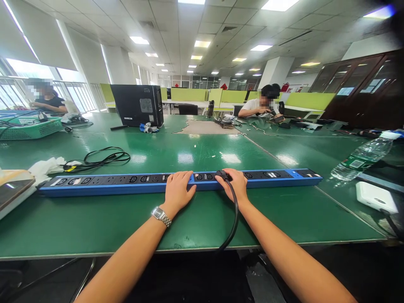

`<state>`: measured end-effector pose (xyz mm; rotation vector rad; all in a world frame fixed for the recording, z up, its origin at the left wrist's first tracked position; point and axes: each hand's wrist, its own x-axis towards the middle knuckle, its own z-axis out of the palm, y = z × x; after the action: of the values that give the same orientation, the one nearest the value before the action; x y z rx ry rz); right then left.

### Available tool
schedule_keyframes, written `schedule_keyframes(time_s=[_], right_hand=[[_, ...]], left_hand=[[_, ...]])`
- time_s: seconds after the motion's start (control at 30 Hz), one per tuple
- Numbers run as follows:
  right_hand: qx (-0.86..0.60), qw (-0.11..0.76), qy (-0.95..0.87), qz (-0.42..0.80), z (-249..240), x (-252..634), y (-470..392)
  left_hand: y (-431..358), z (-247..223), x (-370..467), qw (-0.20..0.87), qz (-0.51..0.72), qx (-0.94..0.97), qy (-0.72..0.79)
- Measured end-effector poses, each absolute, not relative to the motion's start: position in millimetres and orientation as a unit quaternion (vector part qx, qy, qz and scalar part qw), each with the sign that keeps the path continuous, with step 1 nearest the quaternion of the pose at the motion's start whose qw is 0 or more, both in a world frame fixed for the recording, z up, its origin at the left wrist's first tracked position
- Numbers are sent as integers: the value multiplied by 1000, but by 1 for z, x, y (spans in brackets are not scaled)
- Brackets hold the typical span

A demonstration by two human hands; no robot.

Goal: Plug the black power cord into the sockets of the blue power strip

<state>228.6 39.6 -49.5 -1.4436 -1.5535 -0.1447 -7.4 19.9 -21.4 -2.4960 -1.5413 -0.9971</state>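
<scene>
Power strip: The blue power strip (110, 190) lies sockets-up in front of you, running from nine to three o'clock; take its middle as the clock's centre, twelve pointing away.
Plug: The black plug (221, 174) is at the strip's top, off centre toward three; your fingers cover much of it, so whether it is seated is hard to say.
Right hand: Your right hand (236, 185) grasps the plug; forcing it at an angle could bend contacts or miss the socket.
Left hand: Your left hand (178, 191) lies unclenched across the strip, on the plug's nine o'clock side; too light a touch there could let the strip skid on the glossy green table (120, 227).
Cable: The black cable (236, 210) bows toward six and over the near edge, where a snag could drag the plug askew.
Bottle: The water bottle (360, 160) stands near the strip's three o'clock end; a swinging strip could topple it.
Cord: A coiled cord (109, 156) lies toward ten, beyond the strip.
</scene>
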Motion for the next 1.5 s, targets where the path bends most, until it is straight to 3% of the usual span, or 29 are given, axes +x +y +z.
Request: schedule_keyframes(time_s=[0.37, 0.73, 1.0, 1.3, 1.5], right_hand=[[-572, 581, -579, 13, -37, 223, 33], [-441, 471, -764, 6, -32, 194, 15], [-384, 442, -811, 23, -31, 190, 12], [-492, 519, -698, -17, -34, 208, 24], [-496, 525, -692, 1, -33, 207, 24]], left_hand=[[20, -21, -7, 14, -327, -804, -496], [16, -18, -6, 21, -374, -841, -390], [17, -18, -7, 2, -406, -846, -345], [33, -5, -69, 35, -526, -682, -508], [30, -9, -119, 19, -511, -615, -600]])
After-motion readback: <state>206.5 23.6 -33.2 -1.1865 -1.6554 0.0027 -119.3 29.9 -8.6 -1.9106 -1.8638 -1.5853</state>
